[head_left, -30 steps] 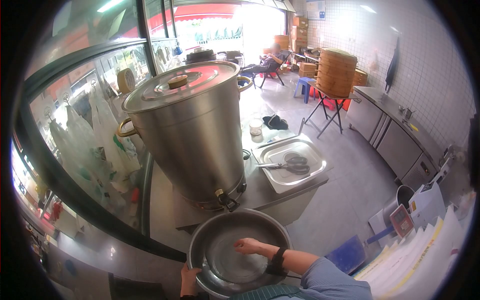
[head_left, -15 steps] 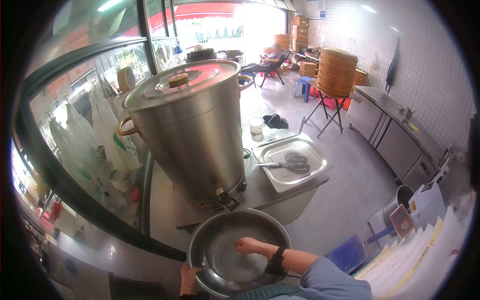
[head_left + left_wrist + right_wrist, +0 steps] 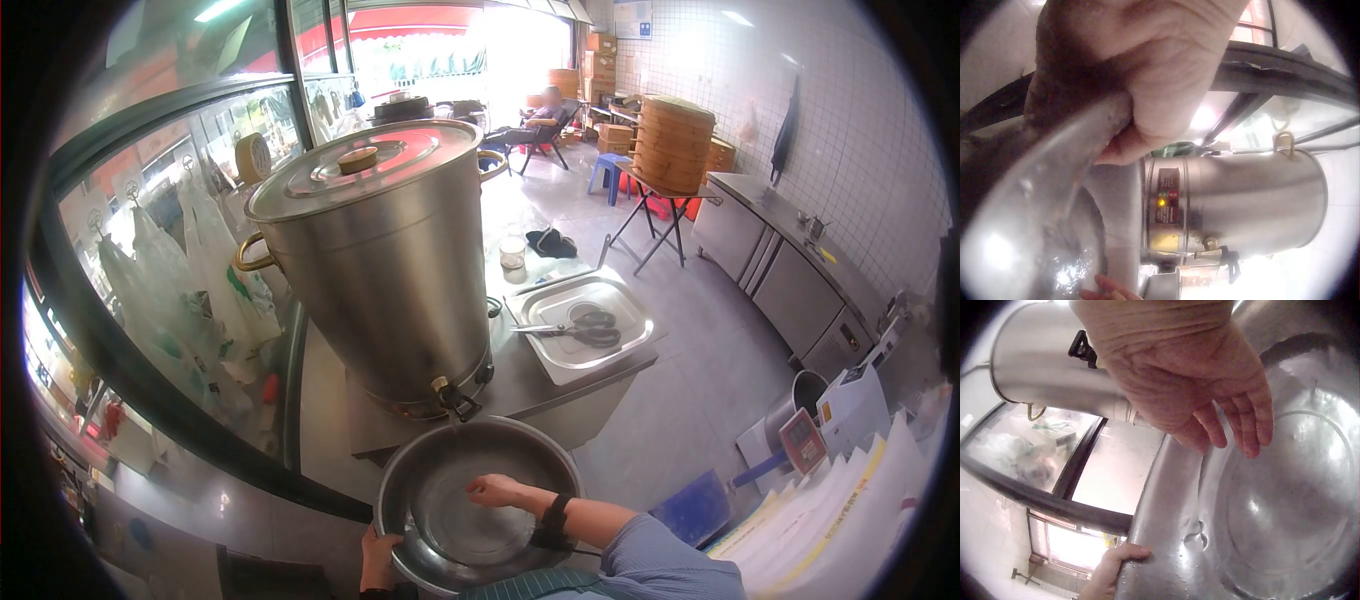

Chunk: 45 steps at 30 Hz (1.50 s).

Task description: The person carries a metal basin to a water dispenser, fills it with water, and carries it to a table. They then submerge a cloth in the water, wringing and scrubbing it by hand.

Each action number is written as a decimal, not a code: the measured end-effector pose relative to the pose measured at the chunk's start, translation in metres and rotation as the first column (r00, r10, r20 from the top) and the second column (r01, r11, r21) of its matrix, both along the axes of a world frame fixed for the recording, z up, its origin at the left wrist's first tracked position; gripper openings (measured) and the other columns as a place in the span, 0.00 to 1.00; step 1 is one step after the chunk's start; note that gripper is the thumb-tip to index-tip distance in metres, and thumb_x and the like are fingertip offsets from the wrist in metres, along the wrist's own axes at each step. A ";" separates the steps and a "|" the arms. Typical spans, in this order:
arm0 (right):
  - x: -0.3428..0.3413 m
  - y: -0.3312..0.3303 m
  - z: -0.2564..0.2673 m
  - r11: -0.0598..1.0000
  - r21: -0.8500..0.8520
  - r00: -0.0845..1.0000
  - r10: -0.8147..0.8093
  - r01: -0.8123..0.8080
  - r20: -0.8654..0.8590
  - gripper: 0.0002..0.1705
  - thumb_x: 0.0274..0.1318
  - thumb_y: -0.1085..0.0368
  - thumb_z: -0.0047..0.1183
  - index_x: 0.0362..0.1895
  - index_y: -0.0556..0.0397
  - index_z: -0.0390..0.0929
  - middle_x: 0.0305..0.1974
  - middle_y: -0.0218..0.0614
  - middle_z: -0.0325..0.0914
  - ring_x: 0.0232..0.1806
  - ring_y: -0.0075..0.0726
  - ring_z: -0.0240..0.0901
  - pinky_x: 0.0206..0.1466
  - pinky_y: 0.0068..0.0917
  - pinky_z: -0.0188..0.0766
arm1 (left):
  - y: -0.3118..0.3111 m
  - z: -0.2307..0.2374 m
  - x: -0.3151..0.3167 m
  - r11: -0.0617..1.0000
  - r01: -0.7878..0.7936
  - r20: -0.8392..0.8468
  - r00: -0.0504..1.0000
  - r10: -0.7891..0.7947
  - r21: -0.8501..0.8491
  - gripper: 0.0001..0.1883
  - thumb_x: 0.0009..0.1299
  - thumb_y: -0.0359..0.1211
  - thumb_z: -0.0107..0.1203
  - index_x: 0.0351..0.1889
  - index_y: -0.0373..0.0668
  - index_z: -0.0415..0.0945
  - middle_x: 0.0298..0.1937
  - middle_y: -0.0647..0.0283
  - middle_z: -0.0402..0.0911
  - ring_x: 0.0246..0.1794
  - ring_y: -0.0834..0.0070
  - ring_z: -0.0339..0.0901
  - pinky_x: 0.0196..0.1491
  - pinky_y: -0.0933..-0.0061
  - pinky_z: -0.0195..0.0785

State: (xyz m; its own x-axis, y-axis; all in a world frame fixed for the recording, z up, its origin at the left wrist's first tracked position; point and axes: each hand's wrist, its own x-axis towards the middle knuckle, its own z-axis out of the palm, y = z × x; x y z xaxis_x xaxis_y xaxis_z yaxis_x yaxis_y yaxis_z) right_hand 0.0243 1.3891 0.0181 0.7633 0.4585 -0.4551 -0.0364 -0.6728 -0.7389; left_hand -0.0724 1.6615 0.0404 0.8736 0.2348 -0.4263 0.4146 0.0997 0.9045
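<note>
A wide steel basin (image 3: 545, 450) is tilted below the black-handled tap (image 3: 455, 400) of a tall lidded steel urn (image 3: 390, 260). My left hand (image 3: 379, 556) grips the basin's rim at the near left, thumb over the edge, as the left wrist view shows close up. My right hand (image 3: 495, 491) hovers over the basin's inside with fingers loosely bent. In the right wrist view that hand (image 3: 1210, 394) holds nothing. Droplets and wet glints show on the basin's inner wall (image 3: 1166, 525).
Right of the urn, a steel tray (image 3: 640, 345) holds black-handled scissors (image 3: 595, 330). A glass jar (image 3: 512, 252) and a dark cloth (image 3: 552, 243) lie behind it. A glass partition frame (image 3: 180, 410) runs along the left. Stacked bamboo steamers (image 3: 672, 145) stand farther back, near a seated person (image 3: 545, 115).
Both hands and the basin hold nearly the same place. In the background, the seated person has shifted slightly.
</note>
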 end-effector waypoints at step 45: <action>0.015 0.006 0.171 0.989 0.139 0.378 -0.144 0.039 0.915 0.30 0.47 0.72 0.51 0.59 0.51 0.65 0.59 0.51 0.59 0.56 0.55 0.63 0.58 0.42 0.63 | -0.008 0.017 -0.005 0.998 0.014 0.054 0.999 -0.010 -0.065 0.26 0.49 0.22 0.49 0.51 0.30 0.70 0.39 0.58 0.78 0.37 0.69 0.76 0.42 0.73 0.68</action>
